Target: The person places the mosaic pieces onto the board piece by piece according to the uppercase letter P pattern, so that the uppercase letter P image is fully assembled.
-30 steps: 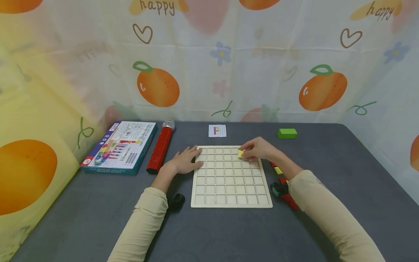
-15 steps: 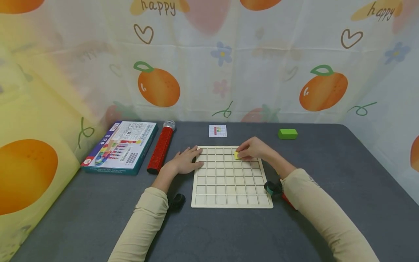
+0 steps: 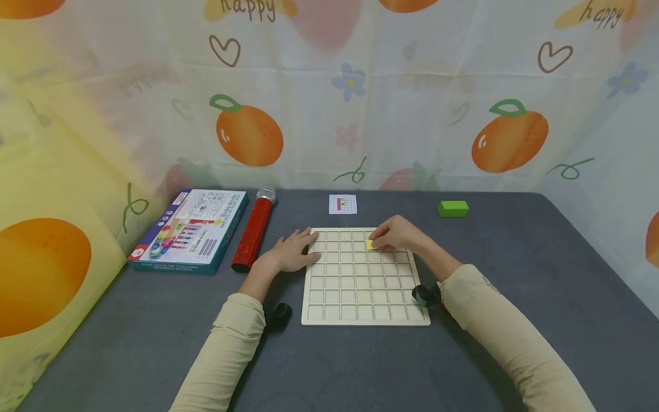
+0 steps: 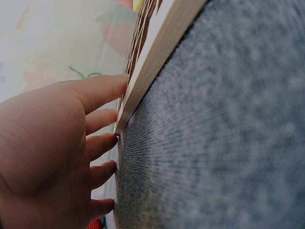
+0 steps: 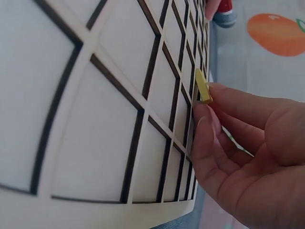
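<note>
Here, a yellow tile (image 3: 370, 245) is pinched by the right hand (image 3: 393, 234) over the far cells of the wooden grid board (image 3: 364, 317). The board's left edge is touched by the left hand (image 3: 288, 253), fingers straight on the grey table (image 3: 128, 320).

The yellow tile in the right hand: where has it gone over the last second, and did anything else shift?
The right hand, pinching the yellow tile, slid it a little leftward along the upper rows of the wooden grid board; its grip never let go. The left hand stayed flat at the board's left edge. The green block and red microphone stayed put.
</note>
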A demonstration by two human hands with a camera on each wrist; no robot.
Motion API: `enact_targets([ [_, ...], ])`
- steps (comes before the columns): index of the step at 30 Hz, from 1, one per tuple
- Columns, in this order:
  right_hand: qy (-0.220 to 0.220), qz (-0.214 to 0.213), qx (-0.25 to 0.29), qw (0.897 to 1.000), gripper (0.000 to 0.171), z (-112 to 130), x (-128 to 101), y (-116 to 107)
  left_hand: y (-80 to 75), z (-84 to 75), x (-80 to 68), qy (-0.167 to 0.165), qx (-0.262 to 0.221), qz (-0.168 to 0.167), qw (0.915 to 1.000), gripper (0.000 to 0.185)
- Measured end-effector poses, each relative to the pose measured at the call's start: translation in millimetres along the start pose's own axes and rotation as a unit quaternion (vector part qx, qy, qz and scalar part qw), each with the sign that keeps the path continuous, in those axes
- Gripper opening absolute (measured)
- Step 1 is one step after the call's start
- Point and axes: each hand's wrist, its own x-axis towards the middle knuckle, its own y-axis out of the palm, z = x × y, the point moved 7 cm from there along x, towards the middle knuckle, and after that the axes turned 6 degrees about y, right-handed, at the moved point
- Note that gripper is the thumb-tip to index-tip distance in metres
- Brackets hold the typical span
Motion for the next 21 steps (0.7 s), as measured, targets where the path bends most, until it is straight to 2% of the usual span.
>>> enact_targets([
  [7, 0.005, -0.002, -0.014, 1.0, 0.021, 1.3, -0.7, -0.6, -1.3, -1.4, -0.9, 0.006, 0.0, -0.002, 1.0, 0.064],
  [21, 0.003, 0.002, -0.003, 1.0, 0.03, -0.1, -0.6, -4.3, 0.3, 1.7, 0.4, -0.004, 0.004, 0.001, 1.0, 0.065],
])
